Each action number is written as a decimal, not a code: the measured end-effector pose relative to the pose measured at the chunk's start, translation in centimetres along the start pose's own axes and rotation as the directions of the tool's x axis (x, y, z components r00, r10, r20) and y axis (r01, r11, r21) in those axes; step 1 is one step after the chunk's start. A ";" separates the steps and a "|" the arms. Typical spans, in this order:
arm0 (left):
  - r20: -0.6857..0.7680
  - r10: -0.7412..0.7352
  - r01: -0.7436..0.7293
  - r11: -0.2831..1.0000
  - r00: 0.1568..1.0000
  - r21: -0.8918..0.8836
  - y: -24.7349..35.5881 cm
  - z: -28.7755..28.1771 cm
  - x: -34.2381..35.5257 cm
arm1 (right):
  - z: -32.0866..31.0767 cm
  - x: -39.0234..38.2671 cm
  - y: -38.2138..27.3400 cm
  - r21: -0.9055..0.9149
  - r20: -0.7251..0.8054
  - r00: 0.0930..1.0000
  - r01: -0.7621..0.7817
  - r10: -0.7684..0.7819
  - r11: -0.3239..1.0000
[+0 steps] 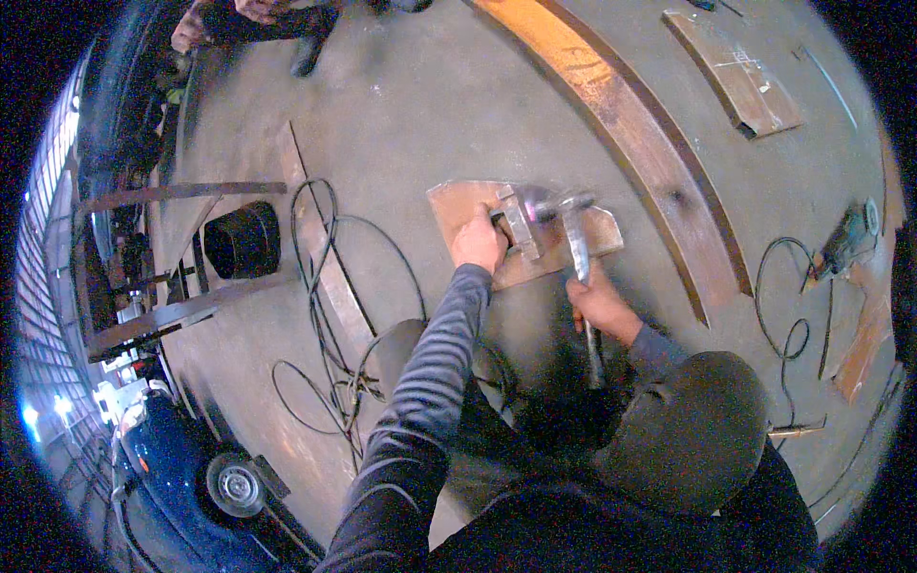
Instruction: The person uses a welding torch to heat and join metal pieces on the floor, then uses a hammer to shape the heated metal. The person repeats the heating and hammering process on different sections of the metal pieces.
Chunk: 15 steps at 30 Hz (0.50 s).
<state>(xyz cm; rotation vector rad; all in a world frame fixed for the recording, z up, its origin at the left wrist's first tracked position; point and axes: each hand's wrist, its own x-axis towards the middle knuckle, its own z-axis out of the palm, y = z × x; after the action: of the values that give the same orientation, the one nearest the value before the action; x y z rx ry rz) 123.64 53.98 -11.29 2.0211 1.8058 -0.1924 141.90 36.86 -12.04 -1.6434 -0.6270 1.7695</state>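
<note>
My left hand (480, 241) is closed on a short metal bracket (519, 223), holding it against a brown steel plate (457, 202) on the floor. My right hand (604, 304) grips the metal handle of a hammer (576, 234). The hammer's head is over the right part of the plate, beside the bracket. Between head and bracket lies a small roundish part with a purplish sheen; its kind is unclear. The fingertips of my left hand are partly hidden by the bracket.
A rusty curved steel beam (635, 138) runs along the right, with a steel channel piece (735, 76) beyond it. An angle grinder (850, 239) lies far right. Left are coiled cables (320, 272), a flat bar (334, 272), a steel frame (181, 196) and a blue vehicle (172, 477). Another person's hand (191, 33) shows top left.
</note>
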 end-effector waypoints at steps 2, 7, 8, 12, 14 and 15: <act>-0.015 -0.001 0.000 0.999 1.000 -0.033 -1.2 -0.1 0.2 | -1.2 -0.4 -2.8 -0.006 0.079 0.996 -0.041 0.041 0.999; -0.015 0.055 -0.055 0.998 0.998 -0.016 0.0 0.6 1.4 | -2.9 0.3 -2.7 0.161 -0.157 0.982 0.128 -0.103 0.979; -0.020 0.046 -0.046 0.999 0.999 -0.005 -0.8 0.7 0.7 | -1.5 0.3 -2.1 0.224 -0.218 0.969 0.162 -0.113 0.961; -0.002 0.020 -0.020 0.999 1.000 -0.035 -0.5 0.0 0.0 | -2.3 -0.1 -5.9 -0.003 0.165 0.986 -0.025 0.025 1.000; -0.012 0.003 -0.003 1.000 1.000 -0.005 -0.5 0.3 0.3 | -3.0 -0.1 -5.9 0.036 0.051 0.998 0.046 -0.048 0.998; -0.016 -0.004 0.004 1.000 1.000 0.009 -0.6 0.2 0.6 | -3.2 0.0 -5.8 0.052 -0.008 0.997 0.083 -0.082 0.995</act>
<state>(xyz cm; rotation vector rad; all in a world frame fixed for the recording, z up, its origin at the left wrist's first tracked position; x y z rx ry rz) 123.21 54.47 -11.86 2.0305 1.8224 -0.1857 145.80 40.57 -8.18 -1.5650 -0.6313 1.7072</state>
